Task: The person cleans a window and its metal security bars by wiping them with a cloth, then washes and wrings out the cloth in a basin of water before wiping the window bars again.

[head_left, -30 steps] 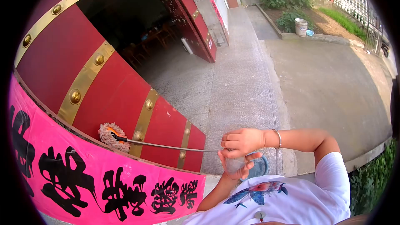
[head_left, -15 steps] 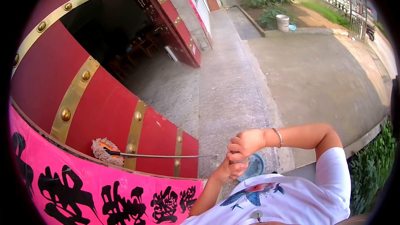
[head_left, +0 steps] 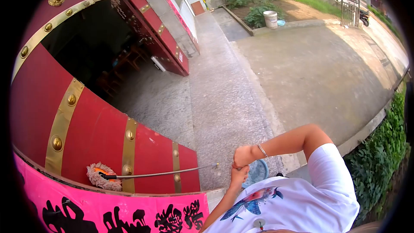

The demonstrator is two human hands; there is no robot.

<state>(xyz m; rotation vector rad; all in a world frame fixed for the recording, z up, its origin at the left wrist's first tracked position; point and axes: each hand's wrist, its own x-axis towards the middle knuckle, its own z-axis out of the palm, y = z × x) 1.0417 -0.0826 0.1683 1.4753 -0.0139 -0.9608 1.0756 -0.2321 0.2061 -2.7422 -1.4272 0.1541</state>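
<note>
A mop with a shaggy pinkish-grey head [head_left: 103, 177] and an orange plate rests against the lower part of the red door panel [head_left: 101, 140]. Its thin metal pole [head_left: 166, 173] runs right, towards my hands. My right hand [head_left: 245, 155], with a silver bracelet on the wrist, is closed at the pole's near end. Just below it, touching it, my left hand [head_left: 239, 175] is also closed. The pole's last stretch before my fingers is hard to make out. Behind my hands, on the ground, stands a blue-grey basin [head_left: 258, 171], partly hidden.
Brass studs and bands [head_left: 57, 142] cover the door. A pink banner [head_left: 125, 213] with black characters runs along the lower left. Beyond the open doorway [head_left: 92, 47] it is dark. A white bucket [head_left: 270, 19] stands by the garden bed; green plants [head_left: 379, 164] line the right.
The view has shifted, so the doorway and yard sit further left. The mop head has moved slightly down and left relative to the door studs. Both hands stay closed together.
</note>
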